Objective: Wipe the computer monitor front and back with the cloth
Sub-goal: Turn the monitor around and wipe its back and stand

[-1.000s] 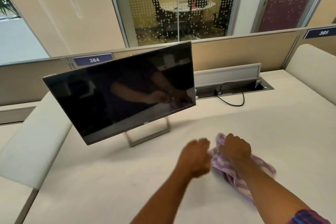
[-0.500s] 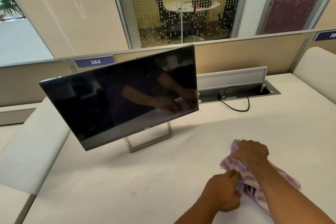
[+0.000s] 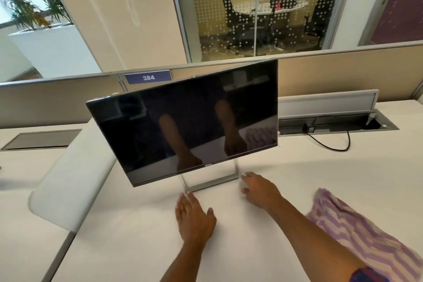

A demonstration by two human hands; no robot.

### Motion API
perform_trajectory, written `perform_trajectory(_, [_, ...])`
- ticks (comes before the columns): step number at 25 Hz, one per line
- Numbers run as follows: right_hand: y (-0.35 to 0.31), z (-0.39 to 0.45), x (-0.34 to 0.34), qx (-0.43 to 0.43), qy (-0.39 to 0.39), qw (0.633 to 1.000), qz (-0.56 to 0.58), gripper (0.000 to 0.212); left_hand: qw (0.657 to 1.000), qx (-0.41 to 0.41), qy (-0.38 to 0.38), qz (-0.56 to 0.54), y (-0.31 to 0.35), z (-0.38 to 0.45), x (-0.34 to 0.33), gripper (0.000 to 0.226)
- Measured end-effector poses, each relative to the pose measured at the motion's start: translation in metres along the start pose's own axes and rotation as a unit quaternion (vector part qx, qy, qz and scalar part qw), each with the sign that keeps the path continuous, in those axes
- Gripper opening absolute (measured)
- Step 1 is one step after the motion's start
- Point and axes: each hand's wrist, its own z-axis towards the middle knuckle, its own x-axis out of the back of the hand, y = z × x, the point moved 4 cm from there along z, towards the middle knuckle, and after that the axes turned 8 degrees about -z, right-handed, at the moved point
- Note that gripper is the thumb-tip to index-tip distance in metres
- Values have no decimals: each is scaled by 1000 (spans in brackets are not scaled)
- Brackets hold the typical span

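Two bare hands out on the smooth cream desk top, neither one holding anything. Left hand flat, fingers straight, tips almost at the near corner of the thin grey metal stand frame. Right hand loose and spread, fingertips just beside the frame's other near corner. Probably placed one at each corner so as to grab the stand and turn or steady it before any wiping.

Soft purple and white striped cloth lying in a crumpled heap to the right of the right arm, well back from both hands, touched by neither. Likely put down to free both hands for the stand.

Flat black glossy computer monitor just above and ahead of the hands, tilted and turned a bit to one side on its stand. Glass shiny enough to show both arms and the cloth like a mirror. Back side hidden from here. No wiping going on right now; front and back look to be still ahead.
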Motion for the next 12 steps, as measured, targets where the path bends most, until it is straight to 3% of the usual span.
perform_trajectory(7, [-24,40,-26,-14,-24,1000,9,57,999,-23,-31,-6,-8,20,11,77])
perform_trajectory(12, [-20,53,-30,-9,-9,999,-31,56,996,-47,-50,62,-10,27,11,72])
